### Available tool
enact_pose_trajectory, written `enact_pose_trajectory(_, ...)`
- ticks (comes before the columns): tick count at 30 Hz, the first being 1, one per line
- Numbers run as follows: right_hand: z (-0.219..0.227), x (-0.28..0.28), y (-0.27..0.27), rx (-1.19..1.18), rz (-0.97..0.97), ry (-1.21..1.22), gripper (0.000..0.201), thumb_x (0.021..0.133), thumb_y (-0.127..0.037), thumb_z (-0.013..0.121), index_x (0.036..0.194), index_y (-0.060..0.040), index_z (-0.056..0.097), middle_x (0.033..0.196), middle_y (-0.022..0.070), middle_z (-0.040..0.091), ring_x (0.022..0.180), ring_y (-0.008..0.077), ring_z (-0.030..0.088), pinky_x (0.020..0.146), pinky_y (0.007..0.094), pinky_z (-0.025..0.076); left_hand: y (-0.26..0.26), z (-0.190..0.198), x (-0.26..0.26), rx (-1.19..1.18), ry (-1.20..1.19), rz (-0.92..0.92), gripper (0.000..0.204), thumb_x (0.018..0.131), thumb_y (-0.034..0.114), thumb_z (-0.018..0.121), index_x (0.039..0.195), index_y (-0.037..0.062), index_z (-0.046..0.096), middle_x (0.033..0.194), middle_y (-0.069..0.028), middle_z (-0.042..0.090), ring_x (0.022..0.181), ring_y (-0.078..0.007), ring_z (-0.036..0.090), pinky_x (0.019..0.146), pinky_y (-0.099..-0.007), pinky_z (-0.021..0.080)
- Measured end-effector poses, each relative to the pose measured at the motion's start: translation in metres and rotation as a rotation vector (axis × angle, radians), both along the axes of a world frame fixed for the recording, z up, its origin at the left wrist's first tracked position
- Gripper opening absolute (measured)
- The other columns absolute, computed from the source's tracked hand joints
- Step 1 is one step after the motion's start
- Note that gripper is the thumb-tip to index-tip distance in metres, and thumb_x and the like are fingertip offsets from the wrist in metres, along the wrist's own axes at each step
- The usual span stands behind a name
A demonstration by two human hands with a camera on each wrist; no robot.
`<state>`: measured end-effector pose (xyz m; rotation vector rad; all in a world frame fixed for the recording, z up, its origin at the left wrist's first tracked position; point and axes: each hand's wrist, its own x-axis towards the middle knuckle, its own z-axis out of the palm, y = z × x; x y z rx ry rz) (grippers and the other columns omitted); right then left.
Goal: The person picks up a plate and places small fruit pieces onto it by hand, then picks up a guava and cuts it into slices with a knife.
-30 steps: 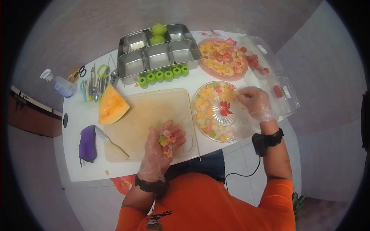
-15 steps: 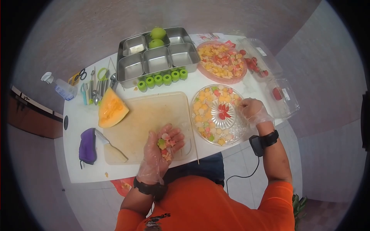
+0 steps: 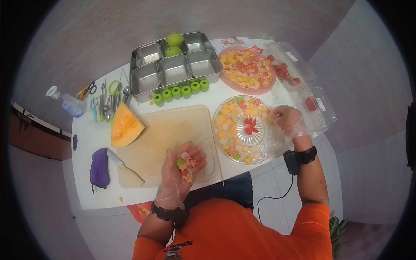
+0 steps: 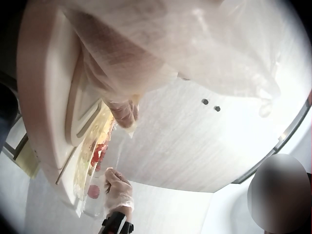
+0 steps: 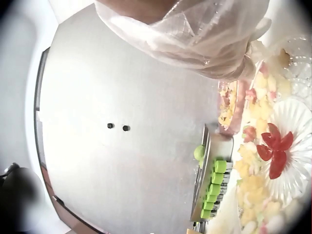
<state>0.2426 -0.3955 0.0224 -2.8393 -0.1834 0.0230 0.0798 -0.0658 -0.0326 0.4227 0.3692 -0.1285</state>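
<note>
In a clear glove, my left hand is palm up over the cutting board, fingers relaxed. Small fruit cutouts, pink, red, pale and one green, lie on its palm and fingers. My gloved right hand is at the right edge of the clear round plate, its fingers curled and tips pinching a small pale fruit piece, mostly hidden by the glove. Yellow, pink, white and green cutouts ring much of the plate. Red petal-shaped slices form a flower at its centre.
Behind the plate stands a pink tray of fruit cutouts. Clear boxes with red fruit sit at right. A steel tray, green-topped cutters, a melon wedge, a knife and a purple pouch stand around the board.
My right hand has drawn back from the plate's upper right to its right edge, fingers still curled together. The left hand stays over the board with its fruit pieces.
</note>
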Motion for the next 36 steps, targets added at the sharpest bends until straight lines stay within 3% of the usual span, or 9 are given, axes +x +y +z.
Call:
enact_pose_trajectory(4,0.013,-0.014,-0.002,0.195,-0.033,-0.242,0.025,0.081,-0.018,0.072,0.101,-0.0026,0.071,0.084,0.0132,0.069,0.074,0.0238,0.066,0.07,0.0334,0.052,0.003,0.0,0.0,-0.025,0.006,-0.007,0.065,0.094,0.061,0.054,0.12,0.001,0.057,0.109,-0.0157,0.062,0.098,-0.0281,0.06,0.086,-0.0442,0.058)
enact_pose_trajectory(8,0.04,-0.041,0.014,0.281,-0.006,-0.217,0.023,0.079,-0.013,0.072,0.099,-0.001,0.071,0.083,0.0144,0.068,0.072,0.0263,0.066,0.069,0.0348,0.053,0.005,0.01,0.009,-0.117,-0.098,-0.077,0.063,0.095,0.06,0.052,0.118,0.0015,0.057,0.107,-0.013,0.061,0.102,-0.0293,0.06,0.089,-0.0432,0.054)
enact_pose_trajectory(11,0.044,-0.055,0.032,0.38,0.162,-0.345,0.022,0.079,-0.011,0.073,0.099,-0.0016,0.072,0.079,0.0131,0.065,0.066,0.0254,0.063,0.064,0.0353,0.051,-0.018,0.041,0.033,-0.019,-0.106,-0.128,0.064,0.096,0.061,0.05,0.121,0.002,0.054,0.107,-0.0116,0.06,0.106,-0.0295,0.06,0.091,-0.0415,0.052)
enact_pose_trajectory(15,0.047,-0.07,0.066,0.434,0.337,-0.37,0.023,0.074,-0.008,0.078,0.096,-0.0027,0.071,0.075,0.0099,0.061,0.065,0.0216,0.061,0.061,0.0332,0.05,-0.05,0.033,0.077,0.071,-0.109,-0.2,0.065,0.098,0.061,0.045,0.126,0.0024,0.051,0.118,-0.0147,0.061,0.116,-0.0309,0.058,0.098,-0.0453,0.049)
enact_pose_trajectory(17,0.043,-0.071,0.079,0.39,0.481,-0.45,0.022,0.072,-0.007,0.078,0.092,-0.0043,0.07,0.073,0.0102,0.061,0.066,0.0268,0.061,0.061,0.035,0.05,-0.055,0.032,0.087,0.085,-0.08,-0.215,0.066,0.099,0.062,0.043,0.127,0.0024,0.051,0.122,-0.0159,0.06,0.12,-0.0313,0.057,0.102,-0.0467,0.048)
enact_pose_trajectory(24,0.038,-0.065,0.116,0.283,0.463,-0.255,0.027,0.076,-0.023,0.076,0.096,-0.006,0.07,0.086,0.0153,0.069,0.081,0.034,0.067,0.071,0.0428,0.054,-0.054,0.035,0.084,-0.065,-0.223,-0.268,0.071,0.099,0.062,0.041,0.134,0.0013,0.046,0.137,-0.0194,0.053,0.126,-0.0324,0.053,0.11,-0.0444,0.042)
enact_pose_trajectory(29,0.036,-0.055,0.12,0.281,0.511,-0.16,0.022,0.078,-0.023,0.074,0.092,-0.0069,0.07,0.085,0.0148,0.068,0.08,0.0345,0.066,0.071,0.0426,0.053,-0.051,0.035,0.085,-0.066,-0.291,-0.277,0.071,0.098,0.063,0.042,0.135,0.0014,0.045,0.139,-0.0199,0.052,0.127,-0.0322,0.052,0.111,-0.0433,0.041)
enact_pose_trajectory(34,0.033,-0.052,0.12,0.335,0.468,-0.089,0.015,0.079,-0.019,0.073,0.088,-0.0083,0.07,0.082,0.0136,0.068,0.079,0.036,0.066,0.07,0.0422,0.053,-0.052,0.025,0.09,-0.024,-0.156,-0.191,0.07,0.099,0.062,0.041,0.134,0.0015,0.046,0.136,-0.0202,0.054,0.127,-0.0321,0.052,0.11,-0.044,0.041)
enact_pose_trajectory(36,0.026,-0.046,0.108,0.478,0.488,-0.123,0.013,0.082,-0.013,0.072,0.094,-0.0069,0.072,0.083,0.0141,0.069,0.078,0.0318,0.068,0.071,0.0384,0.054,-0.049,0.025,0.09,-0.03,-0.112,-0.176,0.07,0.101,0.06,0.039,0.138,0.0004,0.041,0.135,-0.0196,0.053,0.126,-0.0323,0.053,0.109,-0.0453,0.041)
